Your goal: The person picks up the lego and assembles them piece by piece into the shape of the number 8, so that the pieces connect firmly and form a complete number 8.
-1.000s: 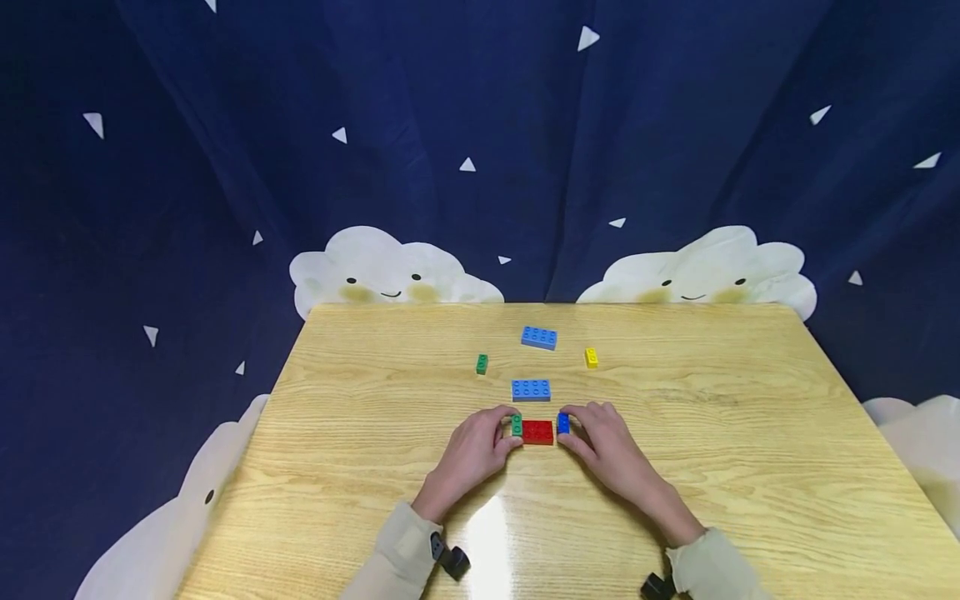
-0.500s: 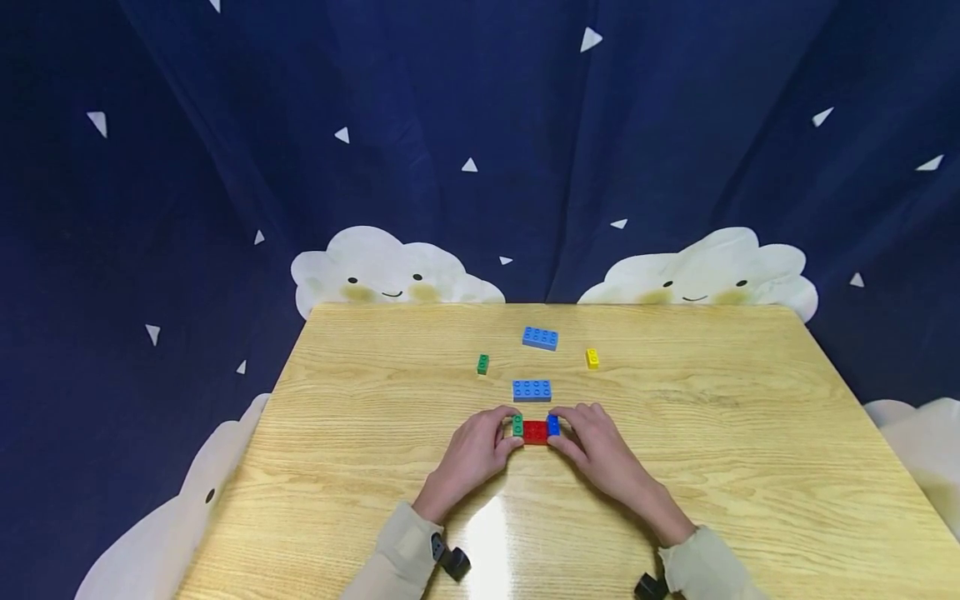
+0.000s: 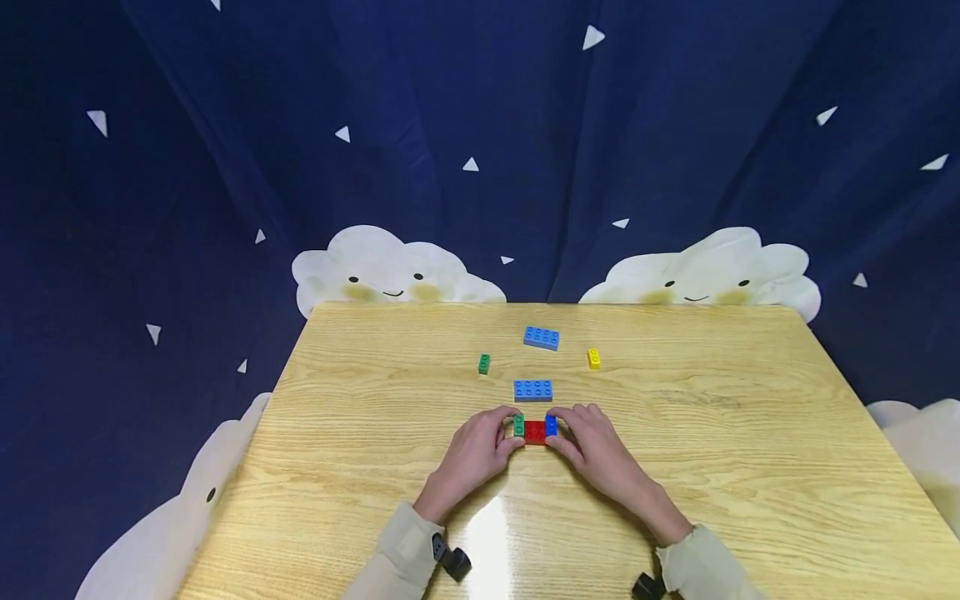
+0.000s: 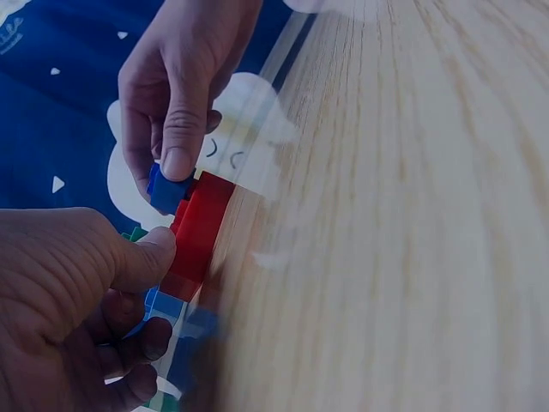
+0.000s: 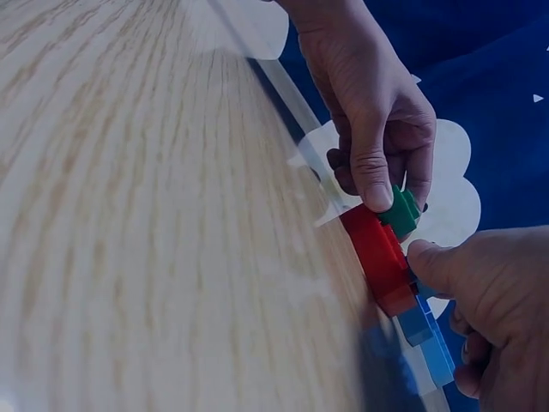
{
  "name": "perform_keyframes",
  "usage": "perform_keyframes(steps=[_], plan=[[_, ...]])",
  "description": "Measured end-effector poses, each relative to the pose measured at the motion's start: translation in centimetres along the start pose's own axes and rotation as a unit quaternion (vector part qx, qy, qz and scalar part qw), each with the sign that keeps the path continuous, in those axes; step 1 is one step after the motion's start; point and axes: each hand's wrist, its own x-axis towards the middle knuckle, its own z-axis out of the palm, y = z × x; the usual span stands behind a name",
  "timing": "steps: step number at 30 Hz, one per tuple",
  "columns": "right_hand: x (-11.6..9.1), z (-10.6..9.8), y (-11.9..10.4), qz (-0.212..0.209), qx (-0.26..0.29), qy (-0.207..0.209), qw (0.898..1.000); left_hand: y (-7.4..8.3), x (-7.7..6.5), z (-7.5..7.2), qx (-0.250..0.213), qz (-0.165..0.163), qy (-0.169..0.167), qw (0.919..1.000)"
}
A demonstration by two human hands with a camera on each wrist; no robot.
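A red toy building brick (image 3: 535, 432) sits on the table at the centre front. My left hand (image 3: 472, 450) pinches a small green two-stud brick (image 3: 518, 426) at the red brick's left end, thumb in front and fingers behind. At the right end, my right hand (image 3: 606, 454) pinches a small dark blue brick (image 3: 551, 426) the same way. In the left wrist view the blue brick (image 4: 166, 190) is slightly tilted at the red brick's top. The right wrist view has the green brick (image 5: 401, 212) over the far end, under the left thumb.
Just behind the red brick lies a long blue brick (image 3: 532, 391), with another blue brick (image 3: 542, 337) farther back. A small green brick (image 3: 483, 364) lies back left and a small yellow brick (image 3: 594, 358) back right. A dark blue curtain (image 3: 420, 108) hangs behind the wooden table (image 3: 360, 400).
My right hand has moved left, bringing the small blue brick from beside the red brick to over its right end. My left hand has stayed put on the green brick.
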Motion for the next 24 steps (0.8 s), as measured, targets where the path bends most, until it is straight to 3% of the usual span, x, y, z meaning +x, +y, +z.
perform_keyframes(steps=[24], plan=[[0.07, 0.92, 0.81, -0.049, -0.016, 0.039, 0.998, -0.04, 0.02, 0.21, 0.002, 0.007, 0.01, 0.9999]])
